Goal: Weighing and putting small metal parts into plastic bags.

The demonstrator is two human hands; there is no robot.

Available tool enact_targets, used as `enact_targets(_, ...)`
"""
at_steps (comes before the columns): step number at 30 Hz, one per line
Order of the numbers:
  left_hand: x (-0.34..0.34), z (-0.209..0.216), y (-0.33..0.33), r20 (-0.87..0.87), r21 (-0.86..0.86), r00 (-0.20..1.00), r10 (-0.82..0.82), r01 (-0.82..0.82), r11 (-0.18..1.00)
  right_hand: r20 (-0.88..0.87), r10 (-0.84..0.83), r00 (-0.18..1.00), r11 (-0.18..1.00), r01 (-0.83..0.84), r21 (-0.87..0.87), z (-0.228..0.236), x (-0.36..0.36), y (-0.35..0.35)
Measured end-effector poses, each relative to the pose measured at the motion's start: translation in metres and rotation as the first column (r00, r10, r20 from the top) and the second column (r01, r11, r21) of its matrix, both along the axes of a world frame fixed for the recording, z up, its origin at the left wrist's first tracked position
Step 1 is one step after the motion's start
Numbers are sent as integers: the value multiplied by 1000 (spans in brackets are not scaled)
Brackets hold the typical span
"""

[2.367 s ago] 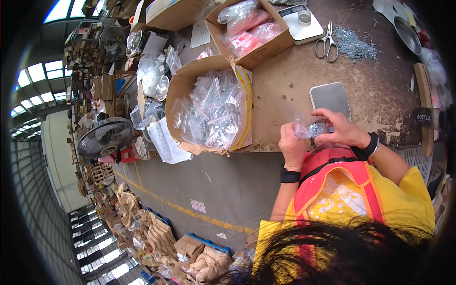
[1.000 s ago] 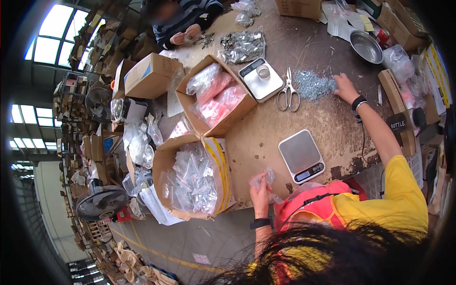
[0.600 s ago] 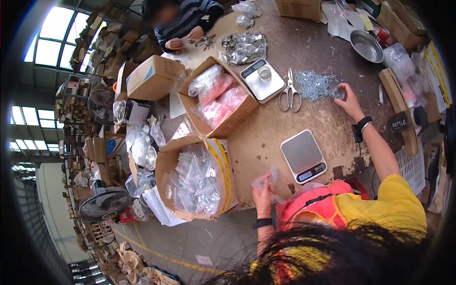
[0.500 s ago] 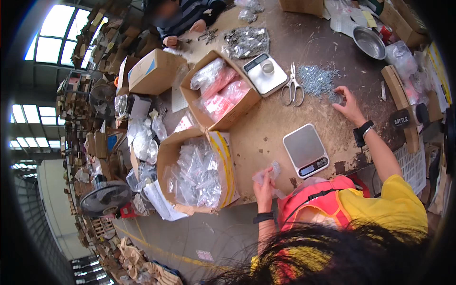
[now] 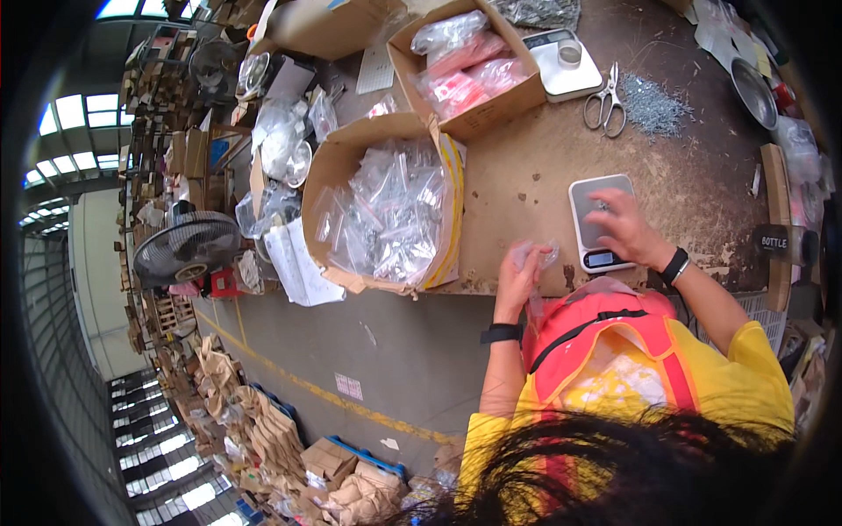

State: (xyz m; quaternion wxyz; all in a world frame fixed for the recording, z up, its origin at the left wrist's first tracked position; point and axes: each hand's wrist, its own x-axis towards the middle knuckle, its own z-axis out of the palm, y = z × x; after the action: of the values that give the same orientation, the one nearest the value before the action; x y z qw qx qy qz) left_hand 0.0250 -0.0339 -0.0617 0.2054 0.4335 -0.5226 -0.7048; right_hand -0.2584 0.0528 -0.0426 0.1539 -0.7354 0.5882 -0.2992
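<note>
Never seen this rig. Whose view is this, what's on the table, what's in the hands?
There is no robot: these are a person's two bare hands. Every picture comes from one fisheye camera on that person's head, looking down, so straight edges bend near the rim.

On the worn table are a carton of clear bags, another box of pink and clear packets, scissors, a pile of small metal parts and two white scales.

The left hand holds a clear plastic bag. The right hand is over the nearer scale; whether it grips anything is too blurred to tell.
</note>
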Motion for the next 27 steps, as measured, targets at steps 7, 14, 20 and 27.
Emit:
enact_targets(7,4,-15,4,-37,40,999,30,-28,999,86,311,947,949,-314,22,-9,59,-36)
enact_targets(14,4,-36,21,-4,-200,962,272,-267,943,319,140,938,972,-191,137,-2,58,-41)
enact_targets(20,-4,-45,16,6,-169,959,283,-278,946,369,75,926,980,-137,145,-8,57,-39)
enact_targets(27,-11,-41,17,-2,-204,970,243,-238,950,552,-201,809,925,-29,379,-13,63,-37)
